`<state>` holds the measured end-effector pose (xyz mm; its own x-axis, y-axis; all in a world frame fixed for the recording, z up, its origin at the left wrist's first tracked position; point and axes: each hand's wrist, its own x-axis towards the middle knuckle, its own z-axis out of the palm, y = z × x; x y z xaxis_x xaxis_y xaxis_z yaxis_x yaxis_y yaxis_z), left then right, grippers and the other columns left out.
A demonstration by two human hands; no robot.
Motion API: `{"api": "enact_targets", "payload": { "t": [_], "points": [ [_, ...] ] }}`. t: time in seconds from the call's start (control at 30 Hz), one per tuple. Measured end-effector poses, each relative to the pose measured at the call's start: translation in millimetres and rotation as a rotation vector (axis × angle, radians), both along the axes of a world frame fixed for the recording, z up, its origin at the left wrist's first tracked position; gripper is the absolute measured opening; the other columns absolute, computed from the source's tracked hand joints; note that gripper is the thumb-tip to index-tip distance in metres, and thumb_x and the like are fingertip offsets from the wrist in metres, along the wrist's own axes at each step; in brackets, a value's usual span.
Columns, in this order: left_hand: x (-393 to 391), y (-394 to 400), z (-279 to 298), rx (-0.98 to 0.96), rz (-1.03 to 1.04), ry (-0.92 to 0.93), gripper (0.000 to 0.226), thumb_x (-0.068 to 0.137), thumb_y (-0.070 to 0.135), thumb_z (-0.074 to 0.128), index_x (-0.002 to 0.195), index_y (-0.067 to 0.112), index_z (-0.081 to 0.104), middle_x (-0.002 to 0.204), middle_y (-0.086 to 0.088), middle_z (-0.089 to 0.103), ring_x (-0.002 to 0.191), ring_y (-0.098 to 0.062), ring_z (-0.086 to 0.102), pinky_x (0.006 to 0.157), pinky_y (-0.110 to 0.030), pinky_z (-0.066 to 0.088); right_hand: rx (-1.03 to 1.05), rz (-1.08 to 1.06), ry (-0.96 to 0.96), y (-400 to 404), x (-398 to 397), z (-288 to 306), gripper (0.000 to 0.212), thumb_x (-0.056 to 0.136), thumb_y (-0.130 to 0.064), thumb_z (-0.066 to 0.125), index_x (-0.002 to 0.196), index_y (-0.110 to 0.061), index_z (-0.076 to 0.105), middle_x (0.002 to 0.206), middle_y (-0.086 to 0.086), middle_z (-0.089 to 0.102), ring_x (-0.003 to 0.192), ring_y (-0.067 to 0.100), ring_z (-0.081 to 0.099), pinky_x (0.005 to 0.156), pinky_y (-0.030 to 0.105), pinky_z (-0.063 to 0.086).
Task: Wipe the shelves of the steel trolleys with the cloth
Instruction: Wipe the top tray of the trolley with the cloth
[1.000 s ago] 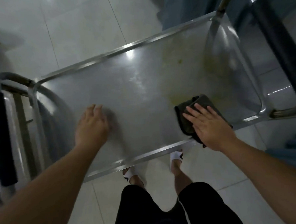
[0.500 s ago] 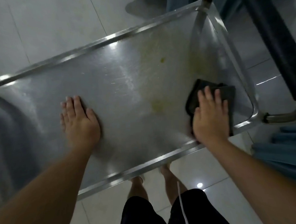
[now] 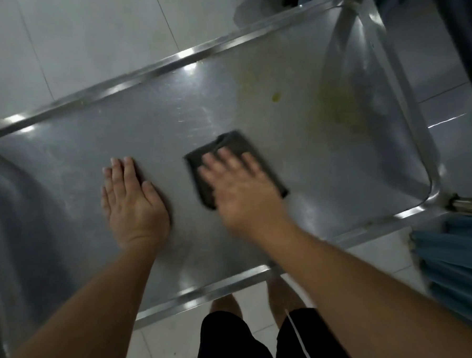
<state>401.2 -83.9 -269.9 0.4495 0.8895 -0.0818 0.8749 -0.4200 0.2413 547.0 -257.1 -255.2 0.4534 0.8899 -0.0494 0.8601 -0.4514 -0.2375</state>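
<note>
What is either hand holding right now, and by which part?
Nothing is gripped. The right hand presses flat on the dark cloth; the left hand rests flat on the shelf.

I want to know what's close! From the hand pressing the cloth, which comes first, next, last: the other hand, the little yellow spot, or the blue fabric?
From the right hand on the cloth:
1. Left hand, flat on the shelf beside it.
2. Yellow spot, farther up the shelf.
3. Blue fabric, off the trolley at the right edge.

right hand (image 3: pixel 241 189) motion-blurred, covering much of cloth (image 3: pixel 229 146), trolley shelf (image 3: pixel 311 175) cropped left
</note>
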Motion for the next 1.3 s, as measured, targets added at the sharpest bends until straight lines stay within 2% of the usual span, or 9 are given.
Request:
{"api": "enact_targets", "payload": {
  "t": [0.2,0.37,0.47,0.6,0.77,0.93,1.1,1.2,1.3],
  "points": [
    [-1,-3,3,0.001,0.004,-0.016,0.065,0.104,0.034,0.035,0.167,0.021,0.028,0.176,-0.001,0.02,0.163,-0.021,0.012,0.132,-0.039,0.004,-0.174,-0.61,-0.07,-110,163,12,0.06,0.099,-0.039,0.039,0.157,-0.026,0.038,0.169,0.002,0.028,0.157,0.03,0.02,0.125,0.059,0.016],
    [0,-2,1,0.011,0.015,-0.014,0.065,0.103,0.035,0.034,0.167,0.021,0.03,0.175,-0.001,0.022,0.163,-0.021,0.013,0.132,-0.039,0.005,-0.155,-0.932,-0.07,-75,145,12,0.063,0.098,-0.037,0.032,0.159,-0.022,0.034,0.171,0.002,0.022,0.158,0.031,0.015,0.124,0.063,0.015],
    [1,1,1,0.008,0.019,-0.008,0.066,0.102,0.035,0.035,0.166,0.021,0.03,0.175,-0.002,0.022,0.163,-0.022,0.014,0.132,-0.041,0.006,-0.104,-0.715,-0.089,-16,84,8,0.061,0.098,-0.035,0.039,0.157,-0.02,0.04,0.168,0.003,0.03,0.156,0.031,0.024,0.123,0.058,0.017],
    [1,3,3,-0.005,0.024,0.023,0.066,0.104,0.035,0.033,0.168,0.021,0.026,0.176,0.0,0.018,0.163,-0.019,0.01,0.132,-0.04,0.004,-0.068,-0.149,-0.056,57,10,1,0.061,0.102,-0.036,0.039,0.161,-0.023,0.034,0.171,-0.003,0.022,0.159,0.025,0.015,0.126,0.054,0.009],
    [1,3,2,0.0,0.017,0.042,0.065,0.105,0.037,0.03,0.168,0.024,0.022,0.177,0.002,0.014,0.163,-0.016,0.006,0.132,-0.038,0.001,-0.041,0.254,-0.068,76,44,-3,0.058,0.105,-0.039,0.034,0.161,-0.029,0.033,0.171,-0.007,0.022,0.159,0.019,0.013,0.128,0.049,0.007],
    [-2,1,1,0.014,0.014,0.026,0.068,0.102,0.037,0.033,0.168,0.022,0.027,0.176,0.0,0.019,0.163,-0.02,0.011,0.132,-0.04,0.005,-0.082,0.022,-0.126,34,153,-2,0.057,0.102,-0.041,0.033,0.159,-0.031,0.037,0.168,-0.008,0.029,0.157,0.02,0.022,0.126,0.052,0.014],
    [-1,1,-1,0.008,0.006,-0.001,0.068,0.101,0.037,0.034,0.167,0.022,0.026,0.176,-0.001,0.019,0.163,-0.02,0.011,0.132,-0.042,0.006,-0.209,-0.505,-0.143,-22,269,12,0.062,0.099,-0.044,0.027,0.159,-0.028,0.031,0.171,-0.004,0.023,0.158,0.026,0.015,0.126,0.059,0.01],
    [-3,1,-1,0.018,0.01,0.0,0.068,0.101,0.037,0.034,0.167,0.022,0.027,0.176,-0.001,0.02,0.163,-0.021,0.012,0.132,-0.042,0.006,-0.215,-0.674,-0.114,-1,256,14,0.065,0.099,-0.043,0.023,0.161,-0.025,0.029,0.172,-0.003,0.019,0.159,0.027,0.01,0.126,0.06,0.008],
    [-2,0,-2,0.022,0.006,0.003,0.068,0.101,0.037,0.034,0.167,0.021,0.027,0.176,-0.002,0.021,0.163,-0.021,0.012,0.132,-0.042,0.006,-0.167,-0.594,-0.102,42,195,13,0.063,0.1,-0.039,0.029,0.161,-0.021,0.032,0.171,0.0,0.022,0.158,0.03,0.016,0.125,0.059,0.013]
  ]
}}
